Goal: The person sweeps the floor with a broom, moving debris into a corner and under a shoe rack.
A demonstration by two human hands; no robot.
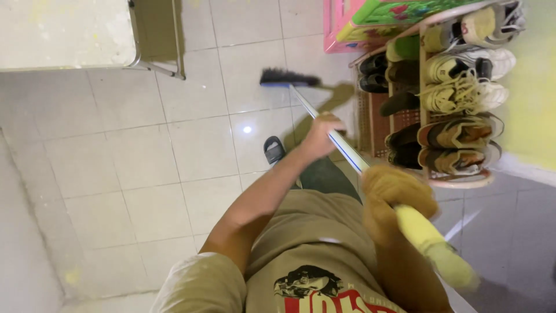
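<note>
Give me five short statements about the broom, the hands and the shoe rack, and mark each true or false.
1. Both hands grip the broom handle. True: the left hand holds it lower down, the right hand nearer the yellow grip end.
2. The broom head has black bristles. True.
3. The shoe rack stands empty. False: several pairs of shoes fill its shelves.
4. The floor is dark wood. False: it is pale square tiles.
5. The broom head rests on top of the shoe rack. False: it is down on the tiles, beside the rack.
</note>
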